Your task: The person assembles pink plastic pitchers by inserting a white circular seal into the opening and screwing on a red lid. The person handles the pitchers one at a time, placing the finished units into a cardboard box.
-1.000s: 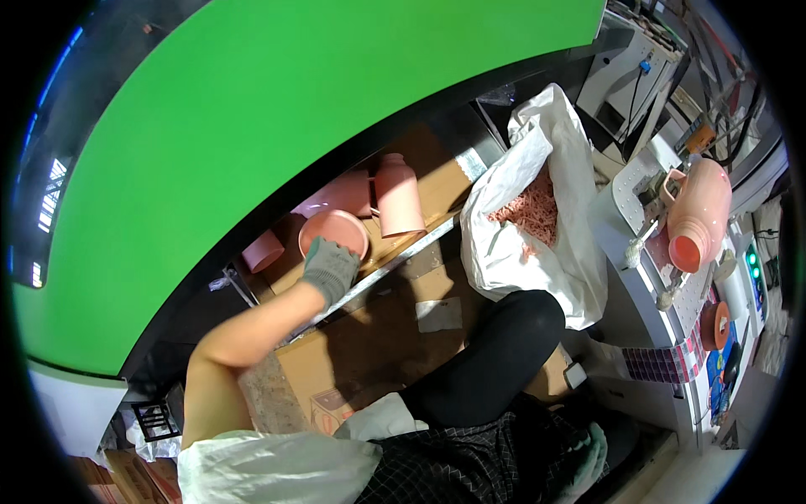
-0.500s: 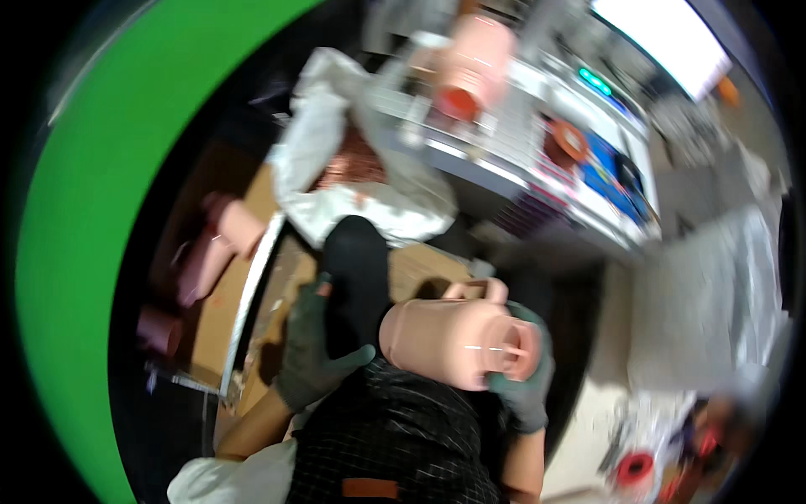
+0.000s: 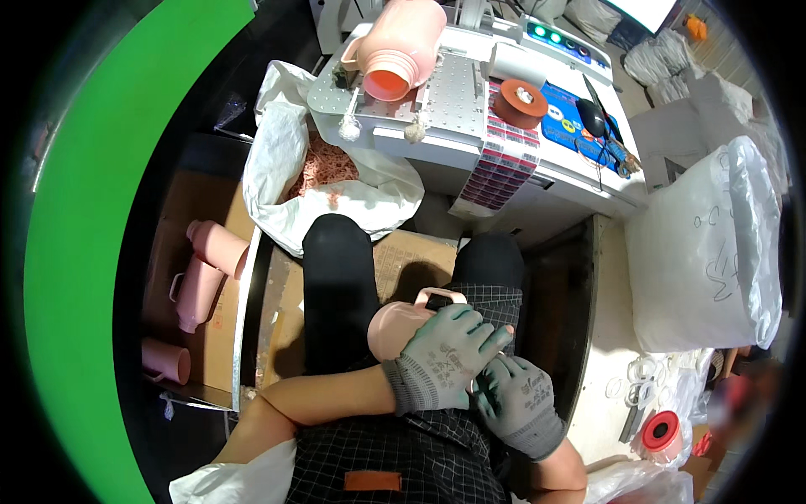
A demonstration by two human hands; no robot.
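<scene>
A pink jug [image 3: 391, 333] with a loop handle [image 3: 438, 296] lies on its side across my lap. My left hand [image 3: 447, 353], in a grey glove with green fingers, wraps over its body from above. My right hand [image 3: 518, 399], gloved alike, is at the jug's mouth end with its fingers curled in close to the left hand. Both hands cover the mouth, so whatever the right fingers pinch there is hidden.
Ahead, another pink jug [image 3: 401, 49] is on a perforated metal plate [image 3: 457, 88] beside a label strip [image 3: 502, 172]. A white sack [image 3: 277, 160] holds pink shavings. Several pink jugs [image 3: 200, 290] lie in the left box. Clear rings [image 3: 645, 370] rest at right by a bulky bag [image 3: 697, 252].
My left hand has come from beside the jug onto its body. My right hand has shifted lower at the mouth end, where both hands now meet. The picture has steadied.
</scene>
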